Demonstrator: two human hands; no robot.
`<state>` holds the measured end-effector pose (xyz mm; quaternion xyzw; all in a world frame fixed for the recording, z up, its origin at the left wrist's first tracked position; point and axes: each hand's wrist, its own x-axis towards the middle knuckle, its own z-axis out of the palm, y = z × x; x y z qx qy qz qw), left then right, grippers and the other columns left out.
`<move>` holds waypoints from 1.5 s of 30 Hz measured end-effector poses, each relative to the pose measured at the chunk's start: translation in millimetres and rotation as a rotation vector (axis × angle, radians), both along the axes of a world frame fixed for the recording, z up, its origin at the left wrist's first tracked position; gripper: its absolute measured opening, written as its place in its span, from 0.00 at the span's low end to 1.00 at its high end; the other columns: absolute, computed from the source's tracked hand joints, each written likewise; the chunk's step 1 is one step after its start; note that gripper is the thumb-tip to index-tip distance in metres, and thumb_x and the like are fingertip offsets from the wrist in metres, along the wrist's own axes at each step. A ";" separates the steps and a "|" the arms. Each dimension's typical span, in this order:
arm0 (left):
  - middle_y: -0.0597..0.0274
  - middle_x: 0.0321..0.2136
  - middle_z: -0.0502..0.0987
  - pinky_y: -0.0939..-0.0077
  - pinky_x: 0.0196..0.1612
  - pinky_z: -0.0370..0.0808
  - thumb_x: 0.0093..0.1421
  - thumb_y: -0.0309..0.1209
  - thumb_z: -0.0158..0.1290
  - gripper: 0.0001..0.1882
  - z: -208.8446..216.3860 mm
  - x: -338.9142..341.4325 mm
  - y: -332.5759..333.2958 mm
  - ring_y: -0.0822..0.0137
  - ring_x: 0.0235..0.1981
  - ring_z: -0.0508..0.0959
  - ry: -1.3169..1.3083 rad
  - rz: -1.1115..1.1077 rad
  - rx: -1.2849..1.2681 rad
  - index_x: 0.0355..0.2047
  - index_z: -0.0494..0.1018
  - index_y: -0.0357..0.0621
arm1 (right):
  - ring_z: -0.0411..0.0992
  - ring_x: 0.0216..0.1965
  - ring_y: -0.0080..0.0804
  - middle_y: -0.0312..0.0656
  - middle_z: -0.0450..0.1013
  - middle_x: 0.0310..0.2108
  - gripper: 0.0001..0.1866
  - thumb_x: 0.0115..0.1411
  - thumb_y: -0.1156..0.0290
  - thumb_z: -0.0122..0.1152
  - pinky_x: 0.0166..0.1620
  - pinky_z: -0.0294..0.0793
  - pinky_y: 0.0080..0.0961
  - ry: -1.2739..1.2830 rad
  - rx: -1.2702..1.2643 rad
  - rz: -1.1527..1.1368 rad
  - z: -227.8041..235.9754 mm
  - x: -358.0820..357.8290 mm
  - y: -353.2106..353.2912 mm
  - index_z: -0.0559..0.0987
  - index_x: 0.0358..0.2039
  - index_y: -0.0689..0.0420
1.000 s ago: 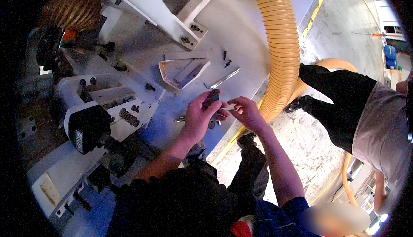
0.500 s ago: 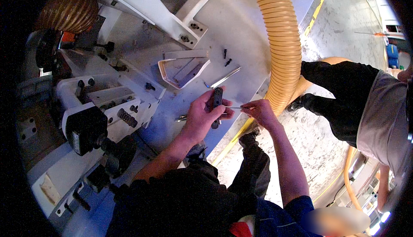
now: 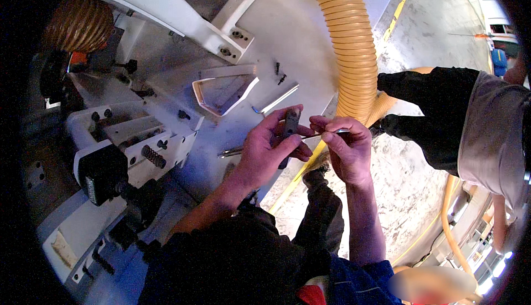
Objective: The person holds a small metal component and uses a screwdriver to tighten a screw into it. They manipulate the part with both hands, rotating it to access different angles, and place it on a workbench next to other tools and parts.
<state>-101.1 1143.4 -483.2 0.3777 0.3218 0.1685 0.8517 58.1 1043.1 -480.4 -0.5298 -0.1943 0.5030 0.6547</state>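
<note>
My left hand [image 3: 268, 150] is closed around a dark, narrow block with a rounded end [image 3: 291, 121], held between thumb and fingers over the machine's metal base. The lower part of the block is mostly hidden by the hand. To its right, my right hand [image 3: 349, 144] pinches a thin metal rod [image 3: 343, 131] between thumb and fingers. The rod points toward the block; whether its tip touches it cannot be made out. Beyond the left hand lies a long silver tool [image 3: 281, 97] with a blue tip. Two black screws [image 3: 282, 79] rest farther back.
A white angular frame piece [image 3: 252, 88] lies on the base. The thick yellow ribbed hose [image 3: 348, 45] runs down on the right. Machine brackets and a black knob-like box [image 3: 102, 169] stand at left. Another person [image 3: 489, 133] stands at right, beyond the yellow floor line.
My right hand has turned upward and its fingers have shifted along the thin rod. The dark block has tilted in my left hand. The whole view has shifted slightly.
</note>
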 end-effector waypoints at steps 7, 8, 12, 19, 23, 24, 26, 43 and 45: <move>0.51 0.44 0.78 0.72 0.38 0.82 0.67 0.19 0.46 0.26 20.3 9.4 -4.0 0.66 0.34 0.82 -0.038 -0.029 -0.038 0.65 0.57 0.38 | 0.77 0.37 0.24 0.34 0.78 0.35 0.18 0.61 0.73 0.66 0.40 0.75 0.28 0.406 0.148 -0.334 7.3 2.8 -7.7 0.75 0.52 0.58; 0.52 0.44 0.78 0.74 0.37 0.82 0.66 0.19 0.46 0.26 21.8 9.5 -3.1 0.67 0.34 0.82 -0.036 -0.031 -0.029 0.65 0.57 0.38 | 0.77 0.35 0.28 0.40 0.77 0.38 0.14 0.62 0.74 0.64 0.38 0.75 0.29 0.407 0.142 -0.325 9.3 8.9 -11.0 0.78 0.48 0.59; 0.53 0.44 0.77 0.78 0.34 0.78 0.66 0.19 0.47 0.28 21.6 10.3 -1.5 0.71 0.32 0.80 -0.009 -0.048 0.011 0.66 0.57 0.37 | 0.75 0.33 0.26 0.43 0.77 0.39 0.10 0.64 0.75 0.60 0.37 0.73 0.24 0.057 -0.306 -0.170 41.9 7.8 -10.7 0.80 0.45 0.63; 0.57 0.45 0.76 0.80 0.34 0.77 0.66 0.18 0.46 0.29 34.3 10.2 0.1 0.74 0.34 0.78 -0.092 -0.091 0.036 0.67 0.56 0.37 | 0.71 0.30 0.21 0.39 0.75 0.28 0.10 0.68 0.76 0.51 0.34 0.72 0.20 -0.499 -0.343 0.110 79.4 -14.1 -8.5 0.79 0.43 0.64; 0.61 0.42 0.74 0.82 0.37 0.75 0.66 0.17 0.46 0.30 40.0 8.5 2.3 0.77 0.35 0.76 -0.061 -0.194 0.107 0.67 0.56 0.37 | 0.66 0.25 0.16 0.34 0.72 0.25 0.13 0.71 0.73 0.45 0.30 0.68 0.16 -0.540 -0.288 0.123 87.9 -18.6 -1.8 0.78 0.40 0.64; 0.62 0.42 0.74 0.82 0.38 0.75 0.66 0.17 0.47 0.30 40.3 8.0 3.0 0.78 0.35 0.75 -0.051 -0.229 0.124 0.67 0.56 0.37 | 0.66 0.24 0.16 0.34 0.72 0.25 0.13 0.71 0.73 0.44 0.30 0.68 0.15 -0.519 -0.303 0.110 89.6 -19.6 -1.0 0.78 0.40 0.64; 0.64 0.42 0.73 0.82 0.39 0.74 0.66 0.17 0.47 0.30 41.1 7.7 0.3 0.78 0.36 0.74 -0.059 -0.199 0.124 0.67 0.56 0.37 | 0.66 0.24 0.16 0.34 0.72 0.25 0.13 0.71 0.73 0.44 0.28 0.67 0.15 -0.477 -0.333 0.089 92.2 -23.2 -0.2 0.78 0.40 0.64; 0.58 0.52 0.72 0.75 0.60 0.68 0.66 0.17 0.46 0.32 39.9 7.9 -4.5 0.73 0.53 0.71 -0.092 -0.132 0.179 0.69 0.51 0.34 | 0.73 0.21 0.19 0.40 0.77 0.23 0.13 0.71 0.73 0.48 0.23 0.73 0.18 -0.290 -0.383 -0.186 88.1 -47.7 7.5 0.79 0.42 0.67; 0.57 0.52 0.72 0.75 0.60 0.67 0.66 0.17 0.45 0.32 36.8 7.4 -5.3 0.73 0.54 0.71 -0.095 -0.130 0.190 0.69 0.51 0.34 | 0.74 0.21 0.20 0.41 0.77 0.23 0.13 0.71 0.73 0.48 0.24 0.75 0.19 -0.286 -0.381 -0.216 85.8 -50.8 8.5 0.79 0.42 0.68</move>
